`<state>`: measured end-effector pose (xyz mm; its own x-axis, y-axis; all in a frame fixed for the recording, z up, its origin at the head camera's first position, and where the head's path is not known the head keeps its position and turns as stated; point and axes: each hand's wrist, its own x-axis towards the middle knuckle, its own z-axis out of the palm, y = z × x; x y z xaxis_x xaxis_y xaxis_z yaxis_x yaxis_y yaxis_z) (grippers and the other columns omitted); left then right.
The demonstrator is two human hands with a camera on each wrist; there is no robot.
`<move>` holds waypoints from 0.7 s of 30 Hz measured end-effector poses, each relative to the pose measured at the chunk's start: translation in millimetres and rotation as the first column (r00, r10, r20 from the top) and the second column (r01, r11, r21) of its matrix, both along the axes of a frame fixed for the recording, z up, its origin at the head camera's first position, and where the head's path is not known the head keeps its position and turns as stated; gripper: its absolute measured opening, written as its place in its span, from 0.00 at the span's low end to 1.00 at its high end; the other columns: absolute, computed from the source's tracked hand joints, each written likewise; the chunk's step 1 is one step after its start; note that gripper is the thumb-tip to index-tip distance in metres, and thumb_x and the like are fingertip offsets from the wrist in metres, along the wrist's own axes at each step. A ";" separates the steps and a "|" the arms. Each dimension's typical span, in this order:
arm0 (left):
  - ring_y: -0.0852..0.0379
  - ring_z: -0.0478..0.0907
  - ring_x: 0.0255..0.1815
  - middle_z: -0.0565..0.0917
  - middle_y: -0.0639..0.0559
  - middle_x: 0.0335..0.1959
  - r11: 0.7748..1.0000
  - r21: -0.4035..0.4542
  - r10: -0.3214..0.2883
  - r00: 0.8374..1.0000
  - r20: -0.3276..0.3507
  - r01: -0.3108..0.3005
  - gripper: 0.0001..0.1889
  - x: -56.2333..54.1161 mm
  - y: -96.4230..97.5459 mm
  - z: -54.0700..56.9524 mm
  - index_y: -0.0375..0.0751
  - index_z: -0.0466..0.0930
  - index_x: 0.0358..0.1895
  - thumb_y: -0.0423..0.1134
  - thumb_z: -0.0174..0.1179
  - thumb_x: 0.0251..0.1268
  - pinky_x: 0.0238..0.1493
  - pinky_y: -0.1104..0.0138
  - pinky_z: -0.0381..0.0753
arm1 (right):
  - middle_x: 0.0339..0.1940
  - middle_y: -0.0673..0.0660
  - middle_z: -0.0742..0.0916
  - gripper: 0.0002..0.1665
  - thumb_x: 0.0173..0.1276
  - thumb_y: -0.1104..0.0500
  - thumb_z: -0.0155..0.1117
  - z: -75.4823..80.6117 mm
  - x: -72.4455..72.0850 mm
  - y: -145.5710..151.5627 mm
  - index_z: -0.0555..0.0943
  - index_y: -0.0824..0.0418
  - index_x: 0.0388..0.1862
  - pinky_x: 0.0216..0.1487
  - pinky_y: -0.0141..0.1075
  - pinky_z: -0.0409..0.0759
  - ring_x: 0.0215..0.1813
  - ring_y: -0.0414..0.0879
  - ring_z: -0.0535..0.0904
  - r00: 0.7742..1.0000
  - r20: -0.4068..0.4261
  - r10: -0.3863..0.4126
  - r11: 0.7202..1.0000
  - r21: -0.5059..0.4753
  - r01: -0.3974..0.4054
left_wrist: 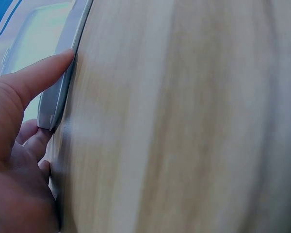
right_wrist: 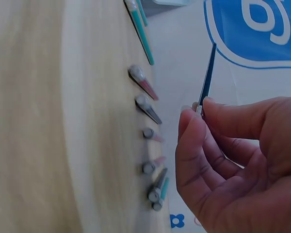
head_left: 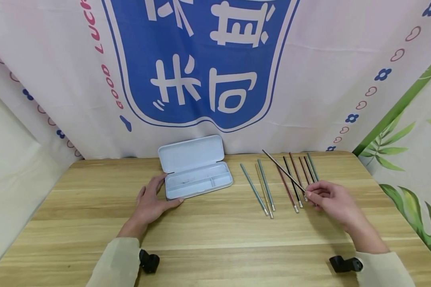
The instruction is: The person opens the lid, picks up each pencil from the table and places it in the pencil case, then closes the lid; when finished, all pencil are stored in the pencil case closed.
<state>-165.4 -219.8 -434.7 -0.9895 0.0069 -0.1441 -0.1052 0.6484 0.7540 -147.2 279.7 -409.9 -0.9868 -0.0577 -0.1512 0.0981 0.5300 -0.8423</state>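
Note:
A light blue pencil case (head_left: 197, 186) stands with its lid (head_left: 192, 153) raised at the back, and its divided tray shows no pencils. My left hand (head_left: 152, 205) holds the case at its front left corner, thumb along the front edge and fingers round the left side. In the left wrist view the thumb (left_wrist: 43, 73) presses the case's wall. My right hand (head_left: 332, 199) pinches a dark pencil (head_left: 283, 170) near its eraser end, between thumb and fingertips. This pencil slants up and left above a row of pencils; in the right wrist view its shaft (right_wrist: 208, 73) points away from the hand.
Right of the case lie two blue-green pencils and a yellow pencil (head_left: 263, 189). Further right are several red, black and blue-green pencils, including a red pencil (head_left: 288, 189), erasers toward me. A printed cloth (head_left: 309, 99) hangs behind the wooden table (head_left: 215, 239).

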 end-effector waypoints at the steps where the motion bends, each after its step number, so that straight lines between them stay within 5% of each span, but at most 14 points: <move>1: 0.38 0.52 0.90 0.59 0.37 0.88 1.000 0.001 0.000 1.000 0.000 0.000 0.54 0.1 0.0 0.0 0.45 0.54 0.86 0.50 0.79 0.62 0.88 0.39 0.25 | 0.47 0.63 0.89 0.18 0.82 0.64 0.62 -0.6 0.1 -2.3 0.78 0.76 0.61 0.39 0.33 0.89 0.40 0.40 0.85 1.000 -0.004 0.005 1.000 0.007 -0.005; 14: 0.39 0.54 0.90 0.59 0.39 0.88 1.000 -0.001 -0.005 1.000 -0.023 0.005 0.54 -3.7 1.5 -2.0 0.46 0.55 0.85 0.53 0.79 0.61 0.88 0.38 0.26 | 0.38 0.62 0.89 0.10 0.80 0.63 0.64 7.5 -10.1 -45.0 0.84 0.69 0.53 0.32 0.34 0.85 0.35 0.47 0.84 0.992 -0.094 0.082 0.991 0.117 -0.071; 21: 0.39 0.55 0.89 0.60 0.39 0.87 1.000 -0.015 -0.001 1.000 -0.021 0.001 0.53 -0.7 0.6 0.6 0.46 0.56 0.85 0.53 0.79 0.62 0.88 0.38 0.27 | 0.37 0.58 0.91 0.05 0.77 0.65 0.68 15.5 -28.2 -78.1 0.88 0.64 0.46 0.35 0.33 0.82 0.36 0.45 0.83 0.951 -0.222 0.214 0.946 0.291 -0.145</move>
